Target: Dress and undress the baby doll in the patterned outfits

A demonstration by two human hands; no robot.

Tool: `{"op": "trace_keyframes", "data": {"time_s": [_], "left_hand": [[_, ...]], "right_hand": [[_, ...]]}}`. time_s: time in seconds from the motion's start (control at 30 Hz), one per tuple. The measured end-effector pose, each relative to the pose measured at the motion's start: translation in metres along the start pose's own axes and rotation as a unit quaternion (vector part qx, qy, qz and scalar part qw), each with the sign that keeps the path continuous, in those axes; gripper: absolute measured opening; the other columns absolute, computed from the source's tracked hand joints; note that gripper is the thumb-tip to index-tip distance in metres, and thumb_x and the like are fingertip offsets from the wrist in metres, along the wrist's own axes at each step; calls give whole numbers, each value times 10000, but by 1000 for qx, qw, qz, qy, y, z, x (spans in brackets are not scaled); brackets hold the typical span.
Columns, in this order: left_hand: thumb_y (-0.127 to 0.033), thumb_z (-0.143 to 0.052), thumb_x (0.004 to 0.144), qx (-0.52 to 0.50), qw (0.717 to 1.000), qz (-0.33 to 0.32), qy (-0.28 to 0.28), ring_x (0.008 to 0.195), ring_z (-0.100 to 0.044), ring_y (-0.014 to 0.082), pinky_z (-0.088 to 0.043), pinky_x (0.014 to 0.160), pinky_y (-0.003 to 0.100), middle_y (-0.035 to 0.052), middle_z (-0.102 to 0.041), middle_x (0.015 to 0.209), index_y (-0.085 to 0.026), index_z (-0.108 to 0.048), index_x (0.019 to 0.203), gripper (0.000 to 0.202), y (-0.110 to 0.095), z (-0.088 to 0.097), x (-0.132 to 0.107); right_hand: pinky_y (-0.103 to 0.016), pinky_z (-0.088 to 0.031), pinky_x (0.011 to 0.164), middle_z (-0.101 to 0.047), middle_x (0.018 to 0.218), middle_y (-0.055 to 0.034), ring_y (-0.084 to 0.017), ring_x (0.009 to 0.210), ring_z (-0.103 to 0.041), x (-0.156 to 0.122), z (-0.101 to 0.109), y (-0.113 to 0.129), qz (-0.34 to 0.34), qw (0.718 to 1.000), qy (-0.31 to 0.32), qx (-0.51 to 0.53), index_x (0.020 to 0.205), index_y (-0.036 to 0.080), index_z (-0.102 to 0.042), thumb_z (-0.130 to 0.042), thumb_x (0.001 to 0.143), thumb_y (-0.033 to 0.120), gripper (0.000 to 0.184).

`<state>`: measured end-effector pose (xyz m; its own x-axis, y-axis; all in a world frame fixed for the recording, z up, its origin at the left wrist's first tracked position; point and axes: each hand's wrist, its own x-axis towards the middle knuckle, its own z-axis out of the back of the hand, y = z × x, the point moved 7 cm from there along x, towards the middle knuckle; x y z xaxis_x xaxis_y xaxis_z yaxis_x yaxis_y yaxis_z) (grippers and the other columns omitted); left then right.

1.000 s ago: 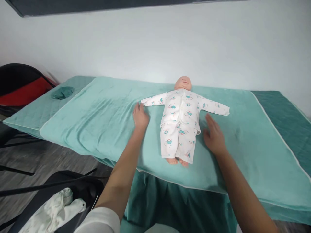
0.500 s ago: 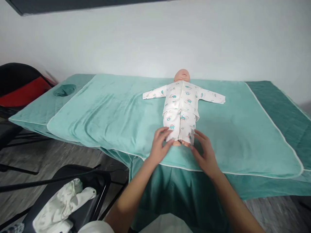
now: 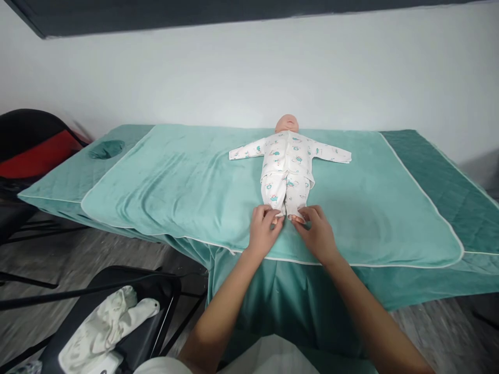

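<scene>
Currently, both of your forearms extend forward over the near edge of the massage bed [image 3: 440, 166] and converge toward the centre. Your left hand [image 3: 265, 228] is palm-down with its wrist roughly level. Its fingers [image 3: 273, 214] are curled narrow and closed on the hem of the trouser leg on your left. Your right hand [image 3: 316, 232] mirrors this pose. Its fingers [image 3: 299, 218] are pinched narrow on the hem of the other trouser leg. The two hands sit just beside each other, almost touching at the fingertips.

Note the doll [image 3: 287, 156]: it lies on its back on the teal towel [image 3: 187, 182], which covers most of the bed. It lies at the middle of the towel, head toward the wall and feet toward you. Its arms are spread straight out to either side, and its legs are together. It wears a white long-sleeved top and matching trousers [image 3: 286, 191], both printed with small teal and orange figures. The feet are mostly hidden under your fingers.

A black chair [image 3: 128, 291] stands at lower left, below the bed, carrying a crumpled white cloth [image 3: 109, 327].
</scene>
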<state>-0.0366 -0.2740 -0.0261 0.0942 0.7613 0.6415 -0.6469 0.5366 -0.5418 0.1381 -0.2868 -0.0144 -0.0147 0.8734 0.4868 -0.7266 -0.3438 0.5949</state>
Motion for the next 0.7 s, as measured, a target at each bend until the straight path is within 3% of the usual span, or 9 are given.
{"op": "trace_keyframes", "data": {"time_s": [0.17, 0.37, 0.53, 0.6, 0.7], "left_hand": [[-254, -723, 887, -36, 999, -4, 38, 1018, -576, 220, -536, 880, 371, 78, -599, 1065, -225, -655, 1157, 279, 4, 0, -3], [-235, -656, 934, -34, 997, -37, 56, 1009, -574, 219, -539, 876, 375, 78, -605, 1067, -245, -634, 1193, 260, -7, 9, 8], [-224, -662, 927, -38, 996, -53, 67, 1057, -595, 232, -550, 910, 403, 88, -605, 1128, -262, -583, 1275, 359, -6, 4, 5], [-229, -698, 902, -38, 997, -22, 68, 1090, -594, 241, -556, 936, 411, 92, -597, 1159, -271, -567, 1311, 431, 3, 2, 1], [-264, -719, 892, -45, 997, 19, 65, 1109, -603, 237, -564, 945, 399, 91, -595, 1155, -271, -567, 1325, 459, 15, 2, -5]], "right_hand": [[-312, -523, 698, -569, 807, -5, -160, 729, -561, 6, 11, -1, -25, 997, 15, 78, 839, 229, -559, -658, 944, 479, 289], [-332, -549, 723, -606, 869, -15, -168, 770, -598, 12, 29, 3, -48, 995, -13, 81, 923, 233, -598, -688, 922, 476, 259], [-525, -544, 948, -628, 1188, -123, -304, 1134, -595, -1, 17, 21, 55, 995, -34, -77, 1163, 259, -604, -626, 948, 268, 216], [-606, -479, 1050, -592, 1349, -132, -344, 1279, -540, -6, 5, 32, 92, 988, -15, -126, 1173, 272, -598, -614, 929, 185, 260], [-692, -355, 1140, -539, 1477, -124, -373, 1392, -471, -5, -10, 43, 105, 978, -8, -180, 1123, 268, -604, -631, 914, 176, 230]]}}
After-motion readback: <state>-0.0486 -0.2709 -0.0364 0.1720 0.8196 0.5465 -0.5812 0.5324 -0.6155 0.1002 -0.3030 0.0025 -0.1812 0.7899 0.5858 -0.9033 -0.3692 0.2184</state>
